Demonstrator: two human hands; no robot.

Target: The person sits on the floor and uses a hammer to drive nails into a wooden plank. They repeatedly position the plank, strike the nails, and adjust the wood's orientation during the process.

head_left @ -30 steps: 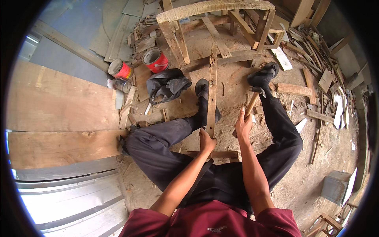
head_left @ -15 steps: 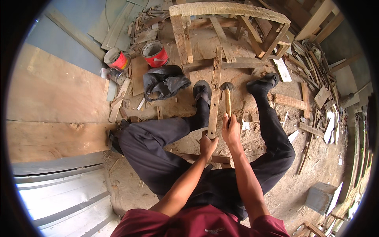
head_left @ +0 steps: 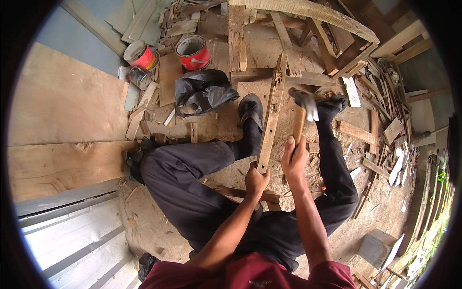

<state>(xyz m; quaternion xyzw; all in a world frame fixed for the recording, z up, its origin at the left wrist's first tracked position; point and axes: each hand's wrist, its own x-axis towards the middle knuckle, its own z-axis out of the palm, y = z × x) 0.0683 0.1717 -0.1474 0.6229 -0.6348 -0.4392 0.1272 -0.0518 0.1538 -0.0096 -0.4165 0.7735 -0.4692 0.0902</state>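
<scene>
My left hand (head_left: 257, 180) is wrapped round the near end of a long wooden strip (head_left: 272, 111), which has dark holes and a worn, splintered far part. The strip points away from me and leans slightly right. Just to its right, my right hand (head_left: 294, 159) grips the wooden handle of a claw hammer (head_left: 299, 126). The hammer's metal head is up at the far end of the handle, blurred by motion and apart from the strip. Beyond the strip's tip lies a curved-topped wooden frame (head_left: 303, 12) of old timber.
A black plastic bag (head_left: 202, 94) and red paint cans (head_left: 192, 52) are at the left. Wood scraps (head_left: 382, 91) pile up along the right, with a grey metal box (head_left: 378, 248) nearer. Large boards (head_left: 67, 96) line the left side. My bent legs frame the work.
The hammer has risen and swung right, away from the strip. The strip's far end has tilted a little to the right, still in my left hand.
</scene>
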